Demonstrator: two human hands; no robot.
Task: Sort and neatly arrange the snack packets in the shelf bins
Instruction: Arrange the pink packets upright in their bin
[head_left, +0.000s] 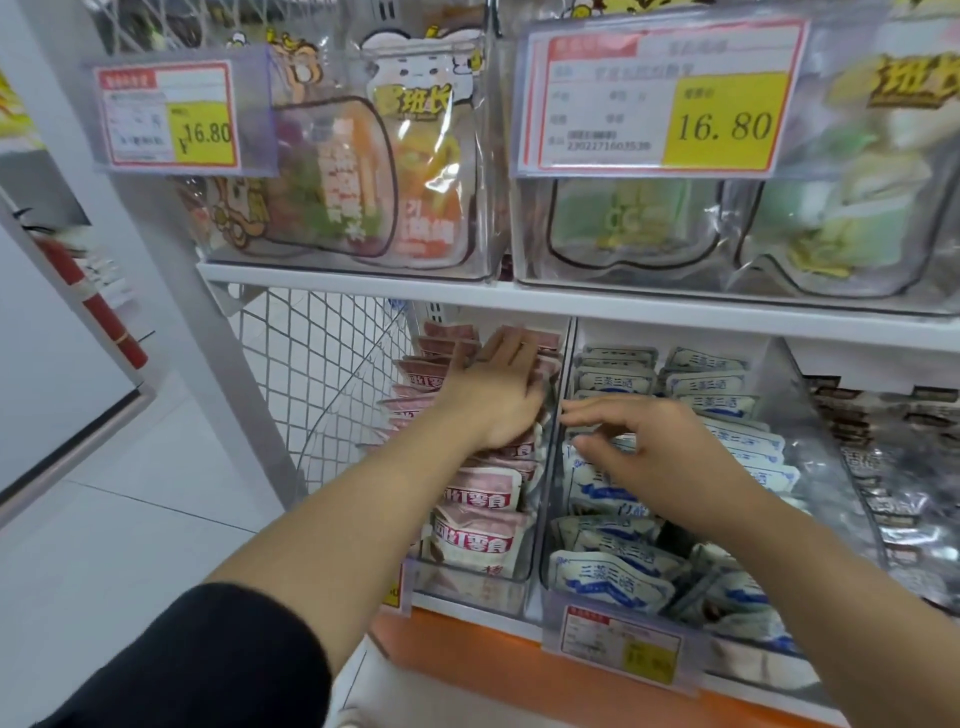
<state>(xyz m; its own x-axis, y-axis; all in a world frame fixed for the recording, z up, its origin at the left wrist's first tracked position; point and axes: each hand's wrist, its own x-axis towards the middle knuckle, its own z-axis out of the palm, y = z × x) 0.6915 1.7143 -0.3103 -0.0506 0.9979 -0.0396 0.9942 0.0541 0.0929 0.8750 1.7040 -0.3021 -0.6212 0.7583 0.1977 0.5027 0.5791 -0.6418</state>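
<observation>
Snack packets: I see pink packets (478, 488) standing in rows in the left bin (467, 587) at frame centre. Blue-and-white packets (613, 577) fill the middle bin (737, 654) just right of it.
Left hand (493, 395): laid flat on the tops of the pink packets toward the back of their bin. The fingers are straight and close together, pressing down and gripping nothing.
Right hand (660, 452): over the blue-and-white packets, close to the divider. The fingers are bent and slightly spread with the thumb beneath them; I cannot tell whether they pinch a packet.
Right edge of frame: dark and silver packets (893, 467) in a third bin.
Upper shelf: large printed bags (415, 171) across the top of the frame, behind price tags (670, 98) reading 16.80.
Side panel: white wire mesh (322, 364) left of the pink packets.
</observation>
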